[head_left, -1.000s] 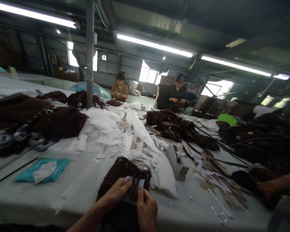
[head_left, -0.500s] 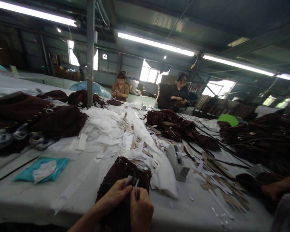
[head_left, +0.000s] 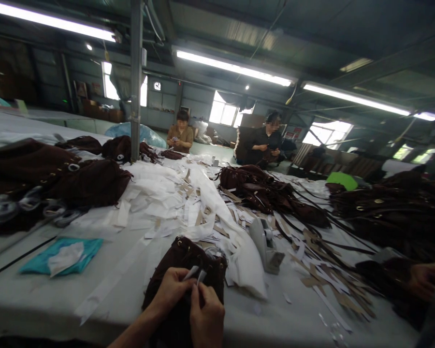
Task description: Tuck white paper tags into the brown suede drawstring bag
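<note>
Where the hands meet: at the near edge of the table (head_left: 39, 299), the left hand (head_left: 172, 290) and right hand (head_left: 207, 316) touch each other on top of the brown bag (head_left: 183, 253).
Hands counted: two of the wearer's own, plus one co-worker's hand (head_left: 424, 281) far to the right of the brown bag.
Strips counted: two white strips (head_left: 191, 273) stand up side by side between the fingertips, just above the near half of the brown bag.
Left grip: thumb and fingers pressed together, pinching the white strips from the left.
Right grip: fingertips closed on the same white strips from the right.
Brown bag look: dark brown and soft, slumped flat, with a small metal ring at its far left corner. Its near part is hidden under the hands.
Other counts: one grey tape dispenser (head_left: 266, 244) just right of the brown bag. One teal packet (head_left: 63, 253) lies well left of it. One steel post (head_left: 135, 82) stands far behind it, and two seated people (head_left: 181, 135) are farther back still.
Heaps: three heaps of brown bags (head_left: 90, 183), to the left, behind right and far right. The paper scraps (head_left: 174, 203) behind the brown bag are too many to count.
Change: a second ago the white piece lay broad and flat between the hands. Now it is narrow with two ends up, and the right hand has slid left.
</note>
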`<state>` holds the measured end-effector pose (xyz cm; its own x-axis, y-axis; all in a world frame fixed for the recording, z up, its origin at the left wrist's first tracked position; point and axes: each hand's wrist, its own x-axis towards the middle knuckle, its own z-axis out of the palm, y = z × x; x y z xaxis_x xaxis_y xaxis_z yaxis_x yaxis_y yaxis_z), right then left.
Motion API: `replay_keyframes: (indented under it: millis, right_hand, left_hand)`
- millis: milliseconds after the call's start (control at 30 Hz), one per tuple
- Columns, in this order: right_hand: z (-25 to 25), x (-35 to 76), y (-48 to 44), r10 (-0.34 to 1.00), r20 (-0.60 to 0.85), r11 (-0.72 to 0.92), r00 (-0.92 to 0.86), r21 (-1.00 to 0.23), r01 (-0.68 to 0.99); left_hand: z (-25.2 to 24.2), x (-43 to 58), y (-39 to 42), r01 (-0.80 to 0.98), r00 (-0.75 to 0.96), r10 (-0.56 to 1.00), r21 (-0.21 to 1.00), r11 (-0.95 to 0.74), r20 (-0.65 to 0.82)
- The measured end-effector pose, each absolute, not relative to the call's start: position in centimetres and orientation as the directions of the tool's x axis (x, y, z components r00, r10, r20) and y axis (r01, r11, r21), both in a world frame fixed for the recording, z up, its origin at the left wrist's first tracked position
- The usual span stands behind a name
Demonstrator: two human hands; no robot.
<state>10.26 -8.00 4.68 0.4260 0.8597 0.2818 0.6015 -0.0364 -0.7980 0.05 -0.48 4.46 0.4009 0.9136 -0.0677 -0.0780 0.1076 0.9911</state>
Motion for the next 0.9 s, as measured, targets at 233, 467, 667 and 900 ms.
replay_keyframes:
  millis: [233,467,667,900]
  right_hand:
    - [4.1,12.0,-6.8,0.892,-0.109,-0.132,0.439,-0.991,0.022]
    - [2.9,12.3,-5.3,0.848,-0.255,-0.185,0.466,-0.964,-0.191]
    - [3.2,12.2,-5.0,0.839,-0.196,-0.170,0.508,-0.981,-0.098]
    - [4.2,12.0,-5.1,0.839,-0.099,-0.159,0.534,-0.985,0.068]
  left_hand:
    - [4.2,-0.1,-0.7,-0.215,0.483,0.859,0.928,0.305,-0.171]
    - [4.5,-0.5,-0.6,-0.233,0.546,0.825,0.920,0.314,-0.143]
    - [4.8,-0.5,-0.7,-0.199,0.578,0.808,0.939,0.281,-0.119]
    - [5.1,-0.5,-0.9,-0.069,0.480,0.875,0.997,-0.033,0.063]
